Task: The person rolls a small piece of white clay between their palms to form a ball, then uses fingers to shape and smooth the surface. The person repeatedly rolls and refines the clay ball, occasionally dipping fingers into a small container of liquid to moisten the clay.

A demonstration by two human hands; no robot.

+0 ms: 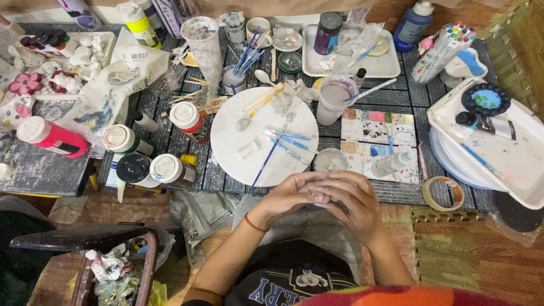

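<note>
My left hand (pixel 289 195) and my right hand (pixel 352 203) are cupped together at the near edge of the low table, fingers wrapped around a small pale grey lump of clay (pixel 317 196) that only just shows between them. A red string bracelet circles my left wrist. Just beyond my hands lies a round white board (pixel 226 127) with several blue-handled brushes, a spoon and small white clay pieces on it. A small clear dish (pixel 330 160) stands right behind my fingers.
Paint bottles (pixel 187 120) lie left of the board. A cup of cloudy water (pixel 334 99), a tile palette (pixel 377 141), a tape roll (pixel 443 194) and white trays (pixel 510 161) are to the right. A brush jar (pixel 233 78) stands behind. A bin (pixel 116 272) sits lower left.
</note>
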